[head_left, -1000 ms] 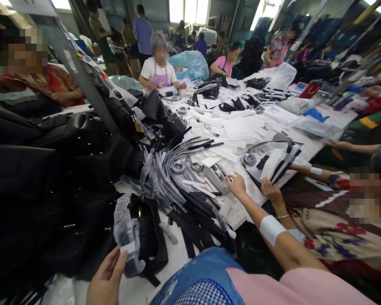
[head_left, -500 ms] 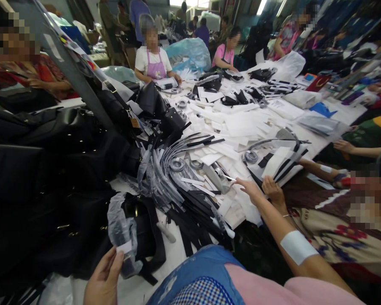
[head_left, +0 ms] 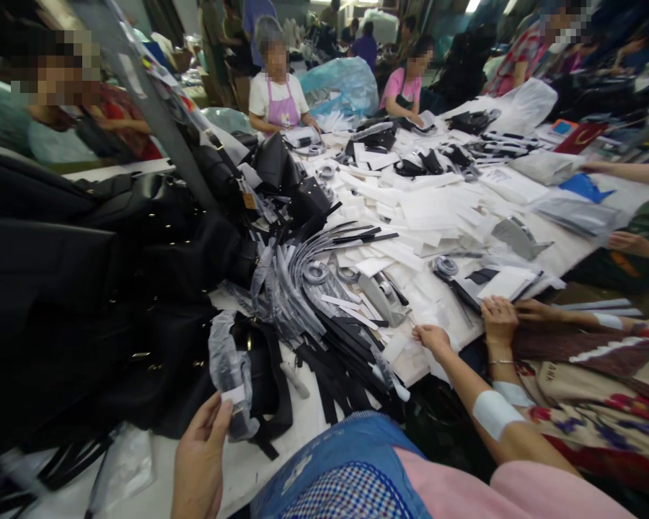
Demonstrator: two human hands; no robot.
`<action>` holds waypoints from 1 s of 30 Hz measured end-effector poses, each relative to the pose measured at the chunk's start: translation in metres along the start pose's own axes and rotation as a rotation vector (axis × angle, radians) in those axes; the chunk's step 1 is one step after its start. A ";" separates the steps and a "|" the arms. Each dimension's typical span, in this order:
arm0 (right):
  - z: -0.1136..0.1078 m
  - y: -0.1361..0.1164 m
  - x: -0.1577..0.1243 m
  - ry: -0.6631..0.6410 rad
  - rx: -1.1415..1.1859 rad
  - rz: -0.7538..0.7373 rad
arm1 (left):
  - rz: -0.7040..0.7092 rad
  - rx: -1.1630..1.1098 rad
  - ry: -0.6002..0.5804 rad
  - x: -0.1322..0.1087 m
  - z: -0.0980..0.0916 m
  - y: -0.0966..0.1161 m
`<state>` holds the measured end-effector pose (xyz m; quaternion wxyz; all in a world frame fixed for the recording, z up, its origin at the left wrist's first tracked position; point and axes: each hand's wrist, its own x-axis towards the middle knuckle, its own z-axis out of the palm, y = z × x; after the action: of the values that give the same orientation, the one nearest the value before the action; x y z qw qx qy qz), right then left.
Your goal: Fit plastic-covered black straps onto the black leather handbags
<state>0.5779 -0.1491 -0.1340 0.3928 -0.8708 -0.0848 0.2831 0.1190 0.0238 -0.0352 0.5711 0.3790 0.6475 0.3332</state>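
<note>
My left hand (head_left: 202, 447) pinches the near end of a strip of clear plastic wrap (head_left: 228, 353), where a small white piece (head_left: 234, 395) shows by the thumb. This wrap lies along a black bag (head_left: 259, 360) with gold fittings at the table's near side. My right hand (head_left: 431, 339) is stretched out beside a grey tape dispenser (head_left: 381, 297), just off its near end. Its thumb and forefinger are closed together; whatever they hold is too small to make out.
Black bags (head_left: 70, 259) are heaped on the left beside a slanted metal post (head_left: 156, 108). Plastic-covered straps (head_left: 286, 288), black strips (head_left: 346, 360) and white paper pieces (head_left: 427, 205) cover the table's middle. Close on my right, a co-worker's hand (head_left: 498, 317) handles white sheets.
My right hand has drawn slightly back from the dispenser, its fingers now pinched. My left hand keeps its hold on the wrap. The view has shifted, and the co-worker's hands on the right have moved.
</note>
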 end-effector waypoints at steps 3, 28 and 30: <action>0.027 -0.021 -0.042 -0.152 0.011 -0.058 | 0.037 -0.038 -0.065 -0.005 0.003 0.005; 0.184 -0.160 -0.254 -0.952 0.145 -0.523 | 0.199 -0.100 -0.396 -0.019 -0.016 0.011; 0.193 -0.153 -0.248 -1.008 0.205 -0.380 | 0.158 -0.096 -0.369 -0.017 -0.020 0.010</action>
<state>0.2768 -0.0149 -0.0186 0.4304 -0.5541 -0.3903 0.5961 0.1018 0.0138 -0.0158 0.6698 0.4554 0.4834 0.3322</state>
